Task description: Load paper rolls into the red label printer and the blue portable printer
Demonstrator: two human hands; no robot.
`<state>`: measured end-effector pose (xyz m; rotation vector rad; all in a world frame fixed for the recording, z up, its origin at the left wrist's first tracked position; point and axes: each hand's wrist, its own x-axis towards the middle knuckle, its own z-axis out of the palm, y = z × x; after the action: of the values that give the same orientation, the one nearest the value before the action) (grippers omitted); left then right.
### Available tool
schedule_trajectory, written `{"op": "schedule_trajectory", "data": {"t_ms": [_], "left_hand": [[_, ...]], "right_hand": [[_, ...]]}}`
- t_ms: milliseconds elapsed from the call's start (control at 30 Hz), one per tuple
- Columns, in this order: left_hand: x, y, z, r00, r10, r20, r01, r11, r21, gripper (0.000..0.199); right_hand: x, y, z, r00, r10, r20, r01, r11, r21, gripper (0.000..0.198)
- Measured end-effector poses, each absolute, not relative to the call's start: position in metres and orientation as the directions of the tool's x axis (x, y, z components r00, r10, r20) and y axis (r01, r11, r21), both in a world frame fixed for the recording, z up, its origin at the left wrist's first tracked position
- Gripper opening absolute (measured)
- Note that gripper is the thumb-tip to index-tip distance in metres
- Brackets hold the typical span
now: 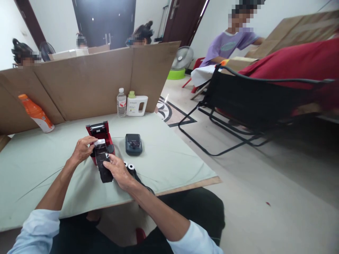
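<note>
Pale green cloth covers the tabletop (164,155), and brown cardboard screens (87,81) stand along its far edge, closing it off from the other people seated behind. Off the table's right edge, on the floor, stands a black folding chair (254,102), with a person in a purple shirt (227,44) working beyond it.

At the far left corner an orange bottle (35,113) leans against the cardboard. Near the far right end of the screen a white jug (136,104) stands upright, with a clear water bottle (121,102) just beside it on the left.

Toward the near edge, around the middle, sits a red label printer (102,135) with its lid tipped open. A dark grey printer (134,144) lies closed just to its right, apart from it. A black strip (103,165) runs out of the red printer toward the person, its long axis pointing from the far edge to the near edge.

The left hand (83,150) pinches the far end of the strip at the printer's mouth, fingers narrowed on it. The right hand (119,172) lies along the strip's near right side, fingers pressing its edge; it is the nearer hand to the loose end. Two small white paper rolls (129,165) lie just beyond the right hand, touching each other.
</note>
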<state>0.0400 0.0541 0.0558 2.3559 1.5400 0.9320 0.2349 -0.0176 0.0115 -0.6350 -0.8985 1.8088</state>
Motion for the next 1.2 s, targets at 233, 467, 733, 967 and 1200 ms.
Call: {"op": "schedule_trajectory", "data": {"t_ms": [233,467,733,967,1200], "left_hand": [[0.037,0.076,0.049,0.234,0.923,0.307,0.841,-0.35,0.412,0.033],[0.038,0.09,0.044,0.171,0.956,0.237,0.887,-0.254,0.386,0.039],[0.04,0.097,0.045,0.186,0.97,0.158,0.91,-0.231,0.344,0.038],[0.039,0.1,0.044,0.195,0.966,0.171,0.932,-0.237,0.276,0.036],[0.029,0.091,0.044,0.166,0.964,0.21,0.886,-0.239,0.398,0.026]], "right_hand": [[0.234,-0.011,0.003,-0.328,0.943,-0.055,-0.542,-0.235,-0.807,0.058],[0.231,-0.011,-0.004,-0.267,0.961,-0.077,-0.514,-0.21,-0.832,0.078],[0.231,-0.009,0.001,-0.276,0.958,-0.075,-0.47,-0.202,-0.859,0.05],[0.227,-0.007,0.0,-0.265,0.96,-0.094,-0.449,-0.209,-0.868,0.045],[0.224,-0.004,-0.005,-0.271,0.956,-0.114,-0.418,-0.223,-0.88,0.05]]}}
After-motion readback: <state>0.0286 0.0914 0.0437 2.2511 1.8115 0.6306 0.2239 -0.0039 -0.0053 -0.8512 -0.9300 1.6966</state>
